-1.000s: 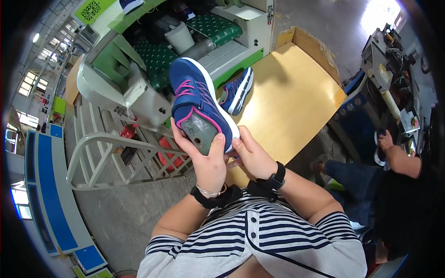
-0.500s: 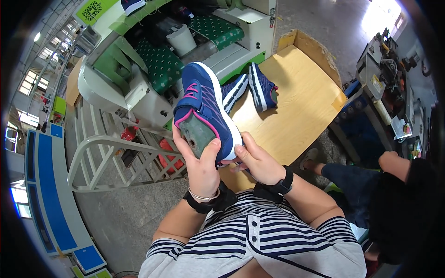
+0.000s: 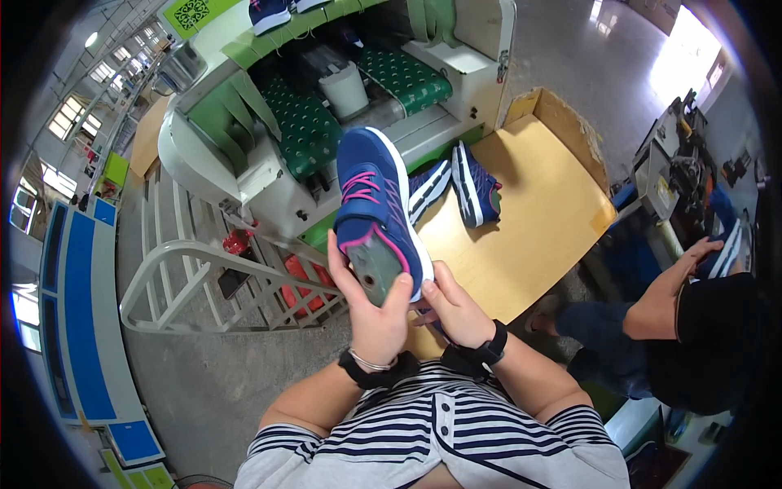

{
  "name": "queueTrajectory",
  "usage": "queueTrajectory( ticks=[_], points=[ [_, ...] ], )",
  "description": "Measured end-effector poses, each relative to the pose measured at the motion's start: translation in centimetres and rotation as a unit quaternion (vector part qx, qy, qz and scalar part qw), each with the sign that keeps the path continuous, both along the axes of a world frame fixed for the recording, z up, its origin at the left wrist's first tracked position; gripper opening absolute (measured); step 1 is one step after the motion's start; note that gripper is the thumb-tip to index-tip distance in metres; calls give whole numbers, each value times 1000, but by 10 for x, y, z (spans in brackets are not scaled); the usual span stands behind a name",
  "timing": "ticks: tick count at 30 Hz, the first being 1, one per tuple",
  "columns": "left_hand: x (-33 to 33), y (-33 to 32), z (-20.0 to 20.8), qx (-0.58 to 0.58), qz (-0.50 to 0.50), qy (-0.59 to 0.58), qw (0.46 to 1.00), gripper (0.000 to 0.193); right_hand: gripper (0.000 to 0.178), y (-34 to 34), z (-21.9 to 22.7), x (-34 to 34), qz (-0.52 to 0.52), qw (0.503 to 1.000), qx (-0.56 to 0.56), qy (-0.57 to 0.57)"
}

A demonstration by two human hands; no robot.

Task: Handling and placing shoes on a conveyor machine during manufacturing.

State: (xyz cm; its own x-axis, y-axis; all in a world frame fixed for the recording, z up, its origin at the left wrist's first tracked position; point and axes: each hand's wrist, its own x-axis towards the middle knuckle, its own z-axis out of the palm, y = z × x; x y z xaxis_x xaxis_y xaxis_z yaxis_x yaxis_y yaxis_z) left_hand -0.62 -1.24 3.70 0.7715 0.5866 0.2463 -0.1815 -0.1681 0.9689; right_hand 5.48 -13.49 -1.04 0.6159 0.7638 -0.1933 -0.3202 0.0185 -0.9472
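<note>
A navy sneaker with pink laces, a pink collar lining and a white sole is held up in front of me, toe pointing away. A grey-green shoe last with a small hole fills its opening. My left hand wraps the heel from the left, its thumb on the collar. My right hand pinches the sole edge near the heel on the right. Beyond it, a second navy shoe lies on its side, and another shoe is partly hidden by the held one.
The shoes lie on a wooden table with a cardboard edge. A machine with a green dotted conveyor belt stands ahead, beside a white metal rack. At right, a co-worker's hand holds another shoe.
The view has shifted slightly, with the held sneaker turned a little more upright in the same grip. At right, the co-worker's hand and a shoe have come into sight.
</note>
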Motion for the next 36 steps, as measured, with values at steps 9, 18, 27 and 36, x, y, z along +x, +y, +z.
queueTrajectory(
  ticks=[9,18,27,36],
  points=[
    [12,17,8,-25,-62,1,998,90,35,-10,22,33,78,995,2,59],
    [3,2,-14,108,-39,44,992,95,28,-10,2,26,66,995,-13,76],
    [16,27,-4,-319,-128,46,938,85,34,-24,5,48,139,982,-1,125],
    [59,91,7,-320,-68,23,945,66,25,-60,-47,43,-18,994,-56,90]
  ],
)
